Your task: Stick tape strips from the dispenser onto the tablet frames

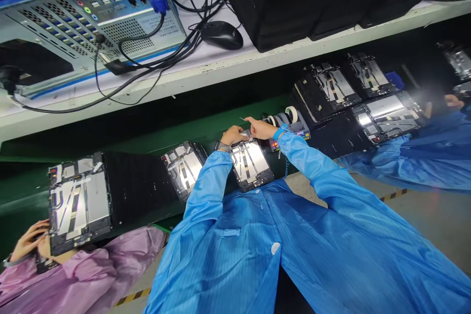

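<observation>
An opened tablet [252, 159], with silver battery plates and flat ribbon cables showing, lies in front of me at the bench edge. My left hand [232, 136] rests on its upper left edge, fingers bent and closed against it. Just to the right, over the upper right edge, is my right hand [260, 128], its fingers closed. A thin, light-coloured sliver sticks out past those fingers; its kind is too small to tell. Beside my right wrist stands a tape dispenser [283, 120] with several rolls and a red lit display.
More opened tablets sit left [183, 169] and on a stack at the right [333, 86]. Co-workers at both sides handle others: a purple sleeve [121, 255], a blue sleeve [405, 157]. Overhead, a shelf [206, 71] carries a computer case [128, 29], cables and a mouse [222, 35].
</observation>
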Action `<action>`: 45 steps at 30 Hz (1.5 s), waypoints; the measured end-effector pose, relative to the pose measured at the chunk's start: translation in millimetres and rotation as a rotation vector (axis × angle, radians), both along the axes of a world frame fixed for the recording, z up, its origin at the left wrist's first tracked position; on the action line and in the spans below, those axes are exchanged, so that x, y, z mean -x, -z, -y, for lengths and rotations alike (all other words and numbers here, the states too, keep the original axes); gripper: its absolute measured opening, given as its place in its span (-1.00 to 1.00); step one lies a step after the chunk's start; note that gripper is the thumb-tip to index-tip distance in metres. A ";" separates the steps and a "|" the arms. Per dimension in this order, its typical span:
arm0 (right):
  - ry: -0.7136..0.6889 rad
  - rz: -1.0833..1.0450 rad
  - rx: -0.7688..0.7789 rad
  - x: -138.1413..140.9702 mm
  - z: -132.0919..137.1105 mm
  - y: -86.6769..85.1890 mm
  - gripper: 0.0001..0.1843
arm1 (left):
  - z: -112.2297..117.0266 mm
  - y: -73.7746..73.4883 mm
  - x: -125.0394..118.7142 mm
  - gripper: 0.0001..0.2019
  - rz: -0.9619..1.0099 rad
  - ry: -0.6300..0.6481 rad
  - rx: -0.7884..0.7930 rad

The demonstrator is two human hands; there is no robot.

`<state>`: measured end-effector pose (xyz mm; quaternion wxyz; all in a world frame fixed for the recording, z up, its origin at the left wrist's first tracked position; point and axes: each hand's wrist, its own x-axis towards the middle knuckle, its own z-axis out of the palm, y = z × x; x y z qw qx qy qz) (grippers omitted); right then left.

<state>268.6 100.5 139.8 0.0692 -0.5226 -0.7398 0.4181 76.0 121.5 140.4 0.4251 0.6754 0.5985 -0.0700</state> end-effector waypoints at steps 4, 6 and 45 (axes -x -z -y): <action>0.000 -0.030 0.026 -2.4 0.2 -0.6 -0.06 | 0.2 -2.2 -0.8 -0.33 0.005 -0.033 -0.005; 0.009 -0.024 0.033 -1.2 1.5 -1.3 -0.06 | 0.7 -3.2 -0.9 -0.31 0.014 -0.040 -0.005; 0.319 -0.011 -0.235 -1.0 45.9 26.0 0.07 | -2.8 -5.7 13.1 -0.48 0.129 0.047 -0.056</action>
